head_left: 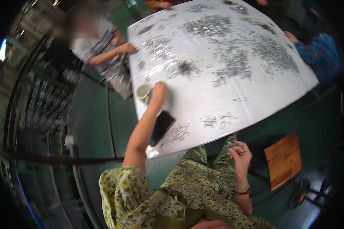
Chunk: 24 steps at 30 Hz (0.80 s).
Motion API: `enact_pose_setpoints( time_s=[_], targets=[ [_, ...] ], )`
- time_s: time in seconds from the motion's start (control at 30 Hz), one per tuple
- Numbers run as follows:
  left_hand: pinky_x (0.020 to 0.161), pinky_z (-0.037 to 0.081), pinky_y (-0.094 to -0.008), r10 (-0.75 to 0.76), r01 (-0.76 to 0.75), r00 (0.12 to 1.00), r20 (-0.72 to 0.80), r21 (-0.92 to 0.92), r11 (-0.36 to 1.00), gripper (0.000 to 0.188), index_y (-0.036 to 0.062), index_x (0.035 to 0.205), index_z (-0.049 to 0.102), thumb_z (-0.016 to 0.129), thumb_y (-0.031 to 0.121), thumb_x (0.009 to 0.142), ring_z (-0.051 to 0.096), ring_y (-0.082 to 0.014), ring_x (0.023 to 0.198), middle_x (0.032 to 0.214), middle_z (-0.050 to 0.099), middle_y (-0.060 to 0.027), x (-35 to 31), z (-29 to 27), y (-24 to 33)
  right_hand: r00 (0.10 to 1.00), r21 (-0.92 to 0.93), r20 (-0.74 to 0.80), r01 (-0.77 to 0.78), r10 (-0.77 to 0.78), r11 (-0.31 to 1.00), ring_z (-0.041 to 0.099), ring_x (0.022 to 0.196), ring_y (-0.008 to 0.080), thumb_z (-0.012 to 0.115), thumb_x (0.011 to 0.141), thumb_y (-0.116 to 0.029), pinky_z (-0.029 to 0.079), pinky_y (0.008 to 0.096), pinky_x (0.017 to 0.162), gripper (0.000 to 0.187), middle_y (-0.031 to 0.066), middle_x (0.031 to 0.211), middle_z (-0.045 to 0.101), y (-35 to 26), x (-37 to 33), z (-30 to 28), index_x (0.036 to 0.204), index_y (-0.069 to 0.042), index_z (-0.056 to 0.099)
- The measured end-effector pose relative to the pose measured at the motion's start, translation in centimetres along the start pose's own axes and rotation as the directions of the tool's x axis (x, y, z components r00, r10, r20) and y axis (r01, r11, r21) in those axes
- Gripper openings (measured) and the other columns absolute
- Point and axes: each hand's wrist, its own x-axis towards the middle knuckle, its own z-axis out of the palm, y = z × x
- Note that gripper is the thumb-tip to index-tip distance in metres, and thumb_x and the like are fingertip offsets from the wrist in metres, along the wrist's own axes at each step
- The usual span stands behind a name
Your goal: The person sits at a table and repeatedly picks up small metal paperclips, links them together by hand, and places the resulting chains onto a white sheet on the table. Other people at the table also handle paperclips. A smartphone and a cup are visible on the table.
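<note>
Far left: metal rack (pixel 51 103) holding rows of shiny items, too blurred to name. Next, a co-worker (pixel 103 57) sits at the left edge of the worktop (pixel 197 101), one hand on its rim. The worktop is white-covered, glossy in patches.

Near that edge stands a pale mug (pixel 144 91), open top up. The left hand (pixel 159 93) is against its right side, fingers curled in; cannot tell whether they close on a handle, contact partly hidden. Forearm runs down to a green-and-yellow patterned sleeve (pixel 128 191).

Just right of the forearm: dark phone (pixel 163 126), lying flat, slanted. Beside it, near the front edge, a loose cluster of thin, dark, curved pieces (pixel 180 132); two more small clusters further right. Beyond the mug, a denser dark clump (pixel 185 68); past it, broad grey spreads of small pieces (pixel 208 26) toward the far side.

Right hand (pixel 240 153) is off the worktop, above the patterned lap. Fingers bent, thumb near fingertips; cannot tell if anything small is pinched. Red beaded bracelet (pixel 242 192) at the wrist.

Further right: brown wooden board (pixel 283 162), below worktop level. Above it, a blue patterned sleeve (pixel 320 55) at the worktop's right edge.
</note>
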Motion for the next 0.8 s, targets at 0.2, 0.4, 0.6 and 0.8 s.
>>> enact_pose_setpoints(
  time_s=[0.2,0.4,0.6,0.8],
  targets=[
    [0.075,0.055,-0.0446,0.178,-0.176,0.984,-0.007,0.116,0.978,0.015,-0.0033,0.093,0.056,0.059,-0.002,0.078,0.063,-0.0393,0.091,0.096,0.058,-0.0243,-0.3,0.5,-0.1,0.999,0.13,-0.017,0.04,-0.038,0.991,0.062,0.069,0.0108,0.063,0.089,0.005,0.049,0.0225,0.06,0.023,0.0091,0.083,0.068,-0.9,0.2,-0.4,0.112,0.005,0.058],
    [0.074,0.054,-0.0457,0.196,-0.2,0.98,-0.044,-0.109,0.974,0.025,-0.0055,0.105,0.052,0.056,-0.003,0.081,0.062,-0.042,0.09,0.099,0.057,-0.0273,-0.5,-1.1,4.4,0.998,0.118,0.021,0.06,-0.063,0.991,0.063,0.069,0.0122,0.062,0.089,0.004,0.049,0.0238,0.06,0.022,0.011,0.083,0.068,-2.5,1.5,0.7,0.111,0.007,0.058],
    [0.063,0.055,-0.0398,0.166,-0.217,0.976,-0.143,-0.537,0.815,0.017,-0.009,0.099,0.06,0.048,0.001,0.091,0.067,-0.033,0.076,0.083,0.063,-0.0229,-0.2,-0.9,9.4,0.986,-0.055,-0.014,0.167,-0.168,0.984,0.06,0.066,0.0093,0.064,0.086,0.006,0.047,0.0217,0.058,0.026,0.0093,0.076,0.066,-4.5,4.9,2.3,0.111,0.007,0.058],
    [0.075,0.058,-0.0334,0.336,0.173,0.932,0.135,-0.981,-0.083,0.021,-0.0079,0.104,0.06,0.061,0.011,0.095,0.066,-0.0205,0.087,0.095,0.065,-0.0131,-11.0,-11.7,20.6,0.952,-0.141,-0.087,0.279,-0.292,0.95,0.058,0.067,0.0058,0.069,0.085,0.003,0.046,0.0201,0.06,0.039,0.005,0.078,0.067,-3.8,5.0,3.7,0.121,0.003,0.053]
  ],
)
